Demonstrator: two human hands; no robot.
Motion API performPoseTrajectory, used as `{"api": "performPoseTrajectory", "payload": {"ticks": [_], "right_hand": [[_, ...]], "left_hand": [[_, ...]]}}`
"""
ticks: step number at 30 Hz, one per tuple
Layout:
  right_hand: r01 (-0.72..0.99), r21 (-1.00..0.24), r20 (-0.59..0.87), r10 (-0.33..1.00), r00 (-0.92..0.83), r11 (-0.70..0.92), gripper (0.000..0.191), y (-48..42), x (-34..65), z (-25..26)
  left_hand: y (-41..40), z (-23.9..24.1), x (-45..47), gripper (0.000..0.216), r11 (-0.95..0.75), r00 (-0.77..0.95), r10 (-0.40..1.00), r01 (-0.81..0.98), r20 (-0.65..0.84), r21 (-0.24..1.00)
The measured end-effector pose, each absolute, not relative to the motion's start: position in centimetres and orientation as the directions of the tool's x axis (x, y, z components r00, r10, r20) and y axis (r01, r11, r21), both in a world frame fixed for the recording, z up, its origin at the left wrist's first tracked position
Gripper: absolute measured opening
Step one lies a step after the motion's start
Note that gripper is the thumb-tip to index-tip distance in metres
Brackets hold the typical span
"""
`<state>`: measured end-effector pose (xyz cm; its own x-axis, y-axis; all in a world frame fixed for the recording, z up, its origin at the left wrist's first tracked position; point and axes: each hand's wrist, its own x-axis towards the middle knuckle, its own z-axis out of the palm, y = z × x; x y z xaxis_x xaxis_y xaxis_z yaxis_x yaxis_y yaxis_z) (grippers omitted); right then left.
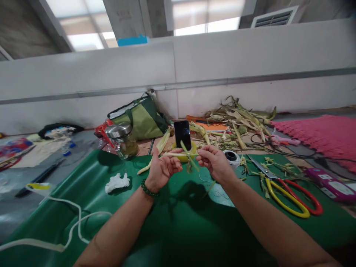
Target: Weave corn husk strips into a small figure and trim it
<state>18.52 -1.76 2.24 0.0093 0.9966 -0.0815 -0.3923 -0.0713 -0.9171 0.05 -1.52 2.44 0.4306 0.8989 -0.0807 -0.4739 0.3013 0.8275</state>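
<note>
Two bare hands meet over a smooth dark-green mat (169,230), with a loose cross of narrow green plant strips (189,158) in the air between them, before an upright black phone (182,134) and a round yellow object (194,149). The right hand (213,161) pinches the end of one strip between thumb and fingers. The left hand (164,167), a dark beaded bracelet (149,189) at its wrist, is turned palm up with half-curled fingers; a slim pale stem (172,154) runs across them, and I cannot tell how firmly it is gripped. On the right lie large steel scissors with red and yellow handles (270,173), near a purple plastic box with white patches (332,184). Faint reddish characters on the grey pillar (125,24) are too blurred to read.
</note>
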Motion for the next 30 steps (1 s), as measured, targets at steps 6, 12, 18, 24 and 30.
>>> {"api": "performPoseTrajectory", "payload": {"ticks": [6, 12, 18, 24, 30], "right_hand": [[-0.426, -0.903, -0.068, 0.997, 0.04, -0.045, 0.04, -1.8, 18.1, 2.2], [-0.391, -0.92, 0.014, 1.0, 0.022, 0.022, 0.041, -2.1, 17.6, 1.7], [0.143, -0.911, 0.375, 0.921, -0.108, 0.388, 0.014, -2.8, 18.4, 2.1], [0.442, -0.454, 0.607, 0.632, -0.482, 0.773, 0.031, -3.4, 20.0, 3.6], [0.439, -0.469, 0.455, 0.635, -0.624, 0.767, 0.019, -3.6, 19.8, 3.1]], "left_hand": [[-2.2, 2.2, 0.6, 0.045, 0.229, 0.348, 0.934, -0.408, -0.082, 0.884], [-2.6, 2.1, 1.6, 0.036, 0.209, 0.281, 0.953, -0.327, -0.116, 0.922], [-2.3, 2.2, 1.3, 0.035, 0.009, 0.223, 0.975, -0.089, 0.011, 0.996], [-2.6, 2.5, 0.6, 0.019, -0.177, 0.449, 0.891, 0.206, 0.068, 0.962], [-2.6, 2.5, 0.4, 0.022, -0.138, 0.593, 0.804, 0.248, -0.038, 0.959]]}}
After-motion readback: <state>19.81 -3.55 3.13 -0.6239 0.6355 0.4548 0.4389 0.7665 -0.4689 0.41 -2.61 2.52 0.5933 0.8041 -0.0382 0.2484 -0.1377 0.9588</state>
